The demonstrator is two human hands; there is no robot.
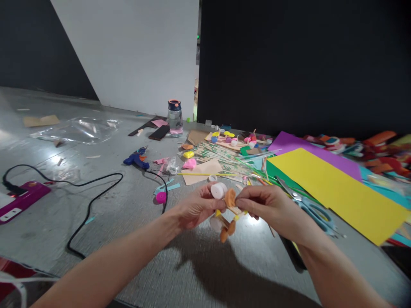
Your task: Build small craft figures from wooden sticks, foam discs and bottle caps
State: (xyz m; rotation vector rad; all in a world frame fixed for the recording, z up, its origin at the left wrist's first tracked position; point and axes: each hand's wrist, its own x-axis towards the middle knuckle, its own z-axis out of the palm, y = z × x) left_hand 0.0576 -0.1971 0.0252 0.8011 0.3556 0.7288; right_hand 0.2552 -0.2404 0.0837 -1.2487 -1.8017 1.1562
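My left hand (195, 209) grips a small craft model made of thin wooden sticks, with white round caps (218, 191) that look like wheels and bits of yellow. Lumps of orange modelling clay (230, 198) sit on it, and more orange pieces hang at its lower end. My right hand (261, 201) has its fingertips pinched together at the upper orange lump, touching it from the right. The model is held in the air above the grey table. Fingers hide part of its frame.
Blue scissors (316, 214) lie right, beside yellow paper (340, 188) and purple paper (316, 156). Craft sticks (221, 156) and clay lumps spread behind my hands. A blue glue gun (137, 159) with a black cord, a magenta power strip (27, 199) and a water bottle (175, 119) stand leftward.
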